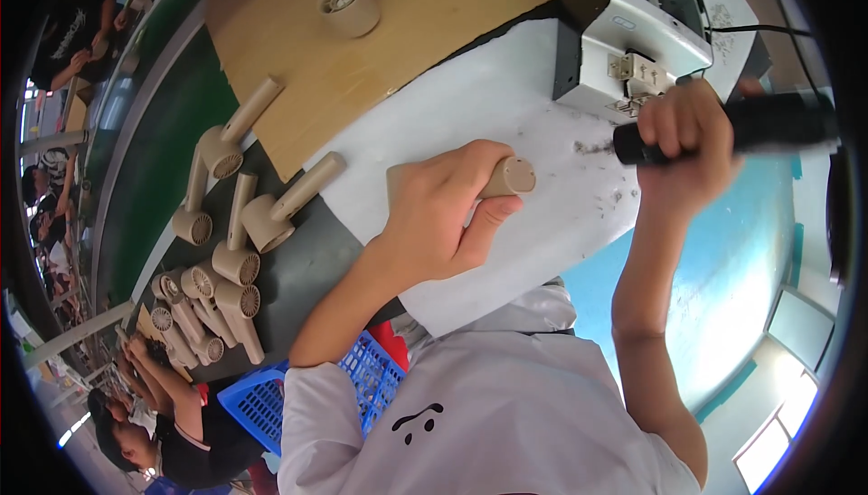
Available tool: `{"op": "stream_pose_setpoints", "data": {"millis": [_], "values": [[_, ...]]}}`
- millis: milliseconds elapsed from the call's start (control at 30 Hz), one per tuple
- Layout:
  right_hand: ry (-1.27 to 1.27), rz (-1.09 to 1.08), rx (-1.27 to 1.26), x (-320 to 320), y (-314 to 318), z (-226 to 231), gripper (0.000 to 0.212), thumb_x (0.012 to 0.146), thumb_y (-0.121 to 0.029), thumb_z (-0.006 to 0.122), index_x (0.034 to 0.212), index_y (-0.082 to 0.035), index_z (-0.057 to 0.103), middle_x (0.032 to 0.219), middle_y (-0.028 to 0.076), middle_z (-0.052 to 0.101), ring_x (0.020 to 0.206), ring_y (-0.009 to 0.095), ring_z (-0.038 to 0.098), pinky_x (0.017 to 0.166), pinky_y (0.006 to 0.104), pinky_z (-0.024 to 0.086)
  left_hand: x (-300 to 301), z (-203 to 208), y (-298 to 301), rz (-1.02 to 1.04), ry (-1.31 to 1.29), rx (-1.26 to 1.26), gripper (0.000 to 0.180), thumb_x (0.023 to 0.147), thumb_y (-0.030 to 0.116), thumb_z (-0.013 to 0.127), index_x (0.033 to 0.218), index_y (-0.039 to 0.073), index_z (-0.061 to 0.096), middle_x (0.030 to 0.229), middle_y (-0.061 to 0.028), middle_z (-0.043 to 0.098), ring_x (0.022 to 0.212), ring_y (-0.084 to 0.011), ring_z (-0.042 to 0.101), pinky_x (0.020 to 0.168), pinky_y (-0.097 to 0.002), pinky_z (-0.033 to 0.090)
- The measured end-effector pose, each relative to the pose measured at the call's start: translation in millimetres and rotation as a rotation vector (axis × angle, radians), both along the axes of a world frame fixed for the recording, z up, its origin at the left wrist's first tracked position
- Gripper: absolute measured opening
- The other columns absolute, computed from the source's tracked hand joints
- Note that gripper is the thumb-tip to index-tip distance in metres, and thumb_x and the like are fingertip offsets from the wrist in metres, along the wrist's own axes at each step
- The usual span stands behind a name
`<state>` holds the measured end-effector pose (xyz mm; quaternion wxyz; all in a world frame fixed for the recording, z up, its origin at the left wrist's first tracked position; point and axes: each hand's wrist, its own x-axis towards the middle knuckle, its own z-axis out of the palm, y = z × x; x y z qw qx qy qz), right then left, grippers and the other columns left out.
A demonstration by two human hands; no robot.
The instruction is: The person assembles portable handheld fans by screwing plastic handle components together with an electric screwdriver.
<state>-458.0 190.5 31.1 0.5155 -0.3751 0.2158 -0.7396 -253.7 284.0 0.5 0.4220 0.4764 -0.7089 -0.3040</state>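
Note:
My left hand [438,210] is closed around a beige hair dryer [519,179] above the white sheet, the round end of its handle turned to the right with small holes showing. Most of the dryer's body is hidden behind my fingers. Off to the right, my right hand [683,138] grips a thick black electric screwdriver [782,122] held sideways, its front end facing left. A gap separates the tool from the dryer. Just beyond my right hand stands a silver and black screw feeder [604,66].
Several beige hair dryers [269,222] lie in a cluster at the left. Two more beige dryer parts [350,9] stand on brown cardboard [271,20]. Small dark screws [619,195] dot the white sheet [434,301]. A blue basket [380,373] is by my left elbow; other people work further left.

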Motion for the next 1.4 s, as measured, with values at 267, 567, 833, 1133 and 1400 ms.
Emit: {"op": "stream_pose_setpoints", "data": {"millis": [267,567,833,1133,1400], "values": [[-0.020,0.277,-0.253,14,18,23,0.037,0.092,-0.002,0.041,0.125,-0.014,0.051,0.064,-0.003,0.037,0.047,0.007,0.036,0.048,0.0258,0.038,-3,-3,-1,0.006,0.016,-0.087,0.022,0.091,0.017,0.063,0.103,-0.002,0.058,0.079,-0.0115,0.060,0.062,-0.0244,0.056,0.059,-0.0293,0.047],[-0.011,0.286,-0.223,27,23,15,0.037,0.092,-0.002,0.042,0.126,-0.015,0.050,0.062,-0.004,0.035,0.046,0.007,0.035,0.047,0.0255,0.038,-3,1,1,-0.014,-0.026,-0.110,0.019,0.087,0.010,0.065,0.101,0.000,0.058,0.073,-0.0081,0.058,0.056,-0.0215,0.054,0.053,-0.0286,0.045],[0.196,0.101,-0.200,36,20,1,0.051,0.088,0.002,0.042,0.135,-0.017,0.036,0.060,0.000,0.034,0.043,0.011,0.034,0.045,0.0285,0.036,1,20,-1,0.366,-0.741,0.322,0.028,0.088,0.024,0.061,0.100,-0.002,0.060,0.083,-0.0198,0.066,0.071,-0.0369,0.066,0.062,-0.0463,0.053],[0.455,-0.286,-0.245,-14,-49,24,0.034,0.084,0.010,0.059,0.110,-0.001,0.040,0.058,0.004,0.044,0.046,0.013,0.042,0.048,0.0326,0.041,183,20,-157,0.702,-0.799,0.267,0.032,0.082,0.025,0.059,0.092,-0.004,0.069,0.093,-0.0235,0.069,0.073,-0.0378,0.067,0.071,-0.0444,0.054],[0.591,-0.309,-0.122,-9,-56,18,0.032,0.082,0.009,0.060,0.105,0.003,0.039,0.056,0.006,0.047,0.046,0.014,0.046,0.048,0.0315,0.043,165,-12,-213,0.566,0.537,0.600,0.018,0.089,0.011,0.060,0.099,-0.004,0.064,0.084,-0.0120,0.068,0.069,-0.0221,0.067,0.057,-0.0342,0.055]]}}
